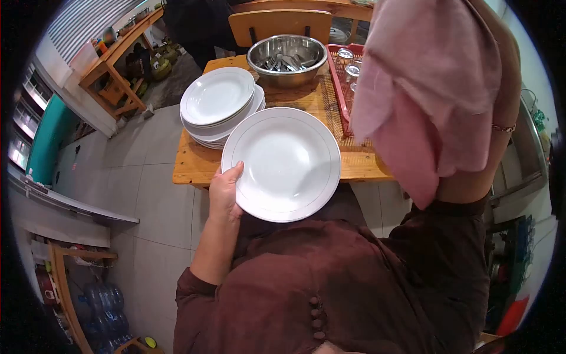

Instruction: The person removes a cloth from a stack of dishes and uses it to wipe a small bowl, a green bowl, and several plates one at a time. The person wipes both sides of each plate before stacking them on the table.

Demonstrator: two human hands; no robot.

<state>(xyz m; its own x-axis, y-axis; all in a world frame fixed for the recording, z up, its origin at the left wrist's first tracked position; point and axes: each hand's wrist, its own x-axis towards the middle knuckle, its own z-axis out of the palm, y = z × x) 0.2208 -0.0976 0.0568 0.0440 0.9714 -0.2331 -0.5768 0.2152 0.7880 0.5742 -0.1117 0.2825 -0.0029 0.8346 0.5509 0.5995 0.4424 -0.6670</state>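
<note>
Here, one white plate (283,162) is held at its left rim by the left hand (226,193), which is clamped on it with the thumb laid over the edge. The plate is kept face up and slightly tilted, in front of the body and over the near edge of the wooden bench (194,162). One pink cloth (427,88) is carried raised on the right side. The right hand is hidden beneath it, so whether it is closed cannot be told. One bracelet (504,127) is seen at that wrist.

On the bench, one stack of white plates (218,97) is set just behind the held plate; several are piled there, but the exact count cannot be told. Behind it one steel bowl (287,59) is filled with cutlery. Beside the bowl, three upturned glasses (352,71) are seen in one red tray (336,82). One wooden chair (280,25) is placed behind the bench.
</note>
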